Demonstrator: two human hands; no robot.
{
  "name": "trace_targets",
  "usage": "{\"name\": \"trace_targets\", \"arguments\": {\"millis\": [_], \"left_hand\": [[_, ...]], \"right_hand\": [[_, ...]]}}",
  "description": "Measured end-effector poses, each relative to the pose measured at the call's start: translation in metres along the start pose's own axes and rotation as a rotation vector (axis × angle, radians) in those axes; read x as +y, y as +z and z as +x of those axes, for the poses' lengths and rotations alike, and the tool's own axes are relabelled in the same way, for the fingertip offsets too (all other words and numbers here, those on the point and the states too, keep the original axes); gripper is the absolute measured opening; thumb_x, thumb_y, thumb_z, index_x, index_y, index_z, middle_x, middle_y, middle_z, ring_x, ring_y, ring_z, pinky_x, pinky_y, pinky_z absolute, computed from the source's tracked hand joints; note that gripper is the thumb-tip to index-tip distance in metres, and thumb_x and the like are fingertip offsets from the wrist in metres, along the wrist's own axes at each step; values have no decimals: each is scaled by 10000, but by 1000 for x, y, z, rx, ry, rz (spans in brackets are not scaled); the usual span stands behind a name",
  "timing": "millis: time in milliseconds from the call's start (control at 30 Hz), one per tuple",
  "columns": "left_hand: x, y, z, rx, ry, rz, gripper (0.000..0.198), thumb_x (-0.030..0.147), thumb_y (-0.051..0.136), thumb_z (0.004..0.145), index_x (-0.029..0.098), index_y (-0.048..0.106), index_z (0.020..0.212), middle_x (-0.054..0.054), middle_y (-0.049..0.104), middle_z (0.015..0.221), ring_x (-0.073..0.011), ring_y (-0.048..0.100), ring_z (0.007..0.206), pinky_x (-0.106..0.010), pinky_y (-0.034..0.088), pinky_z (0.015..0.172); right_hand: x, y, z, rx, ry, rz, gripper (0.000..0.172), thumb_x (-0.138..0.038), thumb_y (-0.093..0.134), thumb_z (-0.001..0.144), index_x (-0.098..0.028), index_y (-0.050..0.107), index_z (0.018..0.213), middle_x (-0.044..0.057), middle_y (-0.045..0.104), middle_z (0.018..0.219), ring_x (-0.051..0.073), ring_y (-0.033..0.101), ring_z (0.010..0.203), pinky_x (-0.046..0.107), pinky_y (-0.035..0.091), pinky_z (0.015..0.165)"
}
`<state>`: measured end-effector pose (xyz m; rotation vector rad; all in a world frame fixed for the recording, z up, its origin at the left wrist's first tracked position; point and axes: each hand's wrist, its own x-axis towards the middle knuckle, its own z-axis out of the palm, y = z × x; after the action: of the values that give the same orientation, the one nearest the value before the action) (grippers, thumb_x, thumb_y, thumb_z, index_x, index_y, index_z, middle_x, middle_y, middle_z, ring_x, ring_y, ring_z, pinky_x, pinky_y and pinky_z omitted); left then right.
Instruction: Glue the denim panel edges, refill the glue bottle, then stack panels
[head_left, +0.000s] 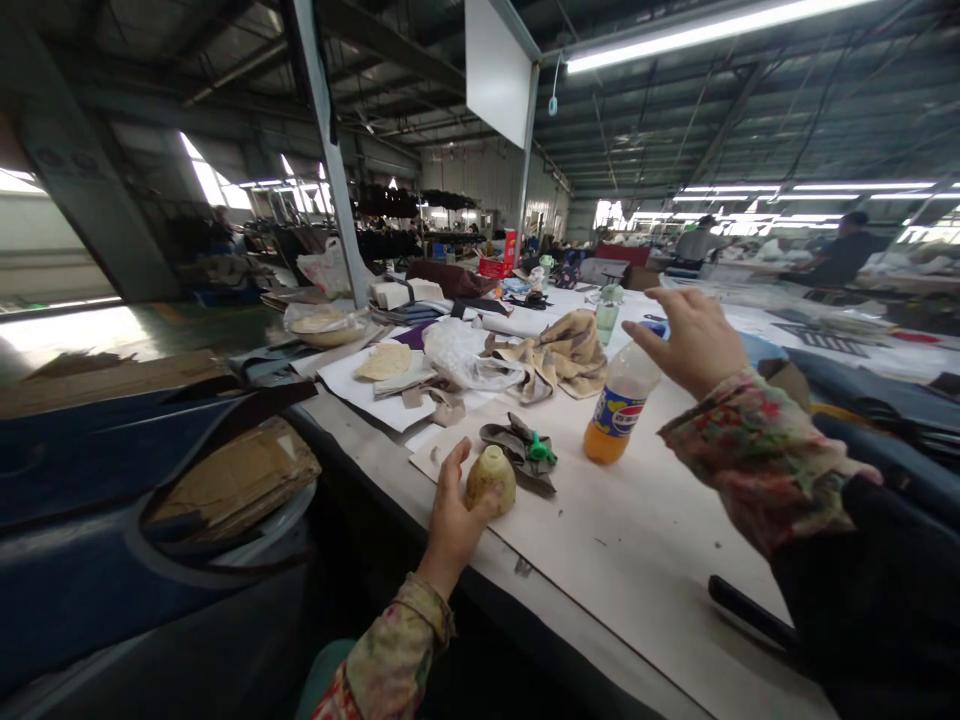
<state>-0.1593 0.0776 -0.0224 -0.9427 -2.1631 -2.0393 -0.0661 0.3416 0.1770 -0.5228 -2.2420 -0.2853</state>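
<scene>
My left hand (pixel 459 510) is wrapped around the side of a squat, yellowish, dome-shaped bottle (pixel 491 478) with an open neck, which stands upright near the table's front edge. Just behind it, a green plastic piece (pixel 538 450) lies on dark grey scraps (pixel 510 440). My right hand (pixel 690 335) is raised at the top of a soda bottle (pixel 616 410) partly filled with orange liquid. Its thumb and fingers are spread apart, and a bit of blue shows beside the thumb. Whether the hand touches the bottle is unclear.
A tan cloth (pixel 574 355), a white plastic bag (pixel 465 352) and a greenish bottle (pixel 607 312) are farther back on the table (pixel 637 540). A black-handled object (pixel 750 612) lies near my right forearm. Cardboard (pixel 240 480) fills a blue holder at left. Two people are in the background.
</scene>
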Motion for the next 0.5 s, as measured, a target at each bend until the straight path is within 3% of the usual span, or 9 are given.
{"name": "trace_targets", "arguments": {"millis": [100, 167, 267, 367, 433, 500], "left_hand": [[-2, -1, -6, 104, -21, -127, 598, 382, 580, 781, 183, 348, 1295, -120, 357, 1384, -219, 322, 1294, -389, 257, 1077], [2, -5, -14, 128, -60, -201, 568, 393, 565, 794, 188, 361, 1283, -118, 359, 1386, -216, 325, 1294, -388, 264, 1075], [14, -15, -31, 178, -109, -264, 532, 415, 568, 791, 191, 404, 1246, -111, 394, 1361, -219, 346, 1275, -370, 309, 1048], [23, -21, -54, 191, -141, -273, 491, 423, 590, 779, 216, 458, 1204, -87, 449, 1303, -213, 392, 1227, -323, 373, 982], [27, -19, -69, 142, -187, -333, 487, 431, 610, 766, 239, 472, 1192, -78, 470, 1268, -205, 441, 1168, -298, 412, 920], [30, -12, -83, 46, -301, -498, 600, 492, 666, 691, 263, 458, 1205, -91, 467, 1259, -225, 501, 1086, -295, 472, 796]], "right_hand": [[15, -1, 13, -348, 28, -150, 559, -609, 379, 816, -138, 618, 999, 141, 617, 888, 262, 556, 751, 328, 377, 590], [15, -10, 13, -434, 19, -208, 566, -641, 369, 800, -149, 624, 916, 124, 620, 793, 233, 538, 648, 301, 324, 524], [7, -43, 5, -355, -16, -239, 514, -623, 390, 803, -160, 601, 872, 108, 601, 726, 213, 509, 595, 289, 285, 496], [-7, -90, -7, -121, -79, -208, 556, -667, 302, 814, -184, 568, 886, 95, 568, 698, 210, 477, 555, 302, 276, 486], [-21, -119, -17, 24, -166, -146, 612, -699, 209, 819, -198, 557, 868, 84, 538, 657, 200, 452, 522, 315, 277, 491], [-39, -138, -28, 56, -224, -27, 572, -683, 245, 832, -201, 552, 817, 65, 522, 625, 179, 442, 500, 315, 295, 496]]}}
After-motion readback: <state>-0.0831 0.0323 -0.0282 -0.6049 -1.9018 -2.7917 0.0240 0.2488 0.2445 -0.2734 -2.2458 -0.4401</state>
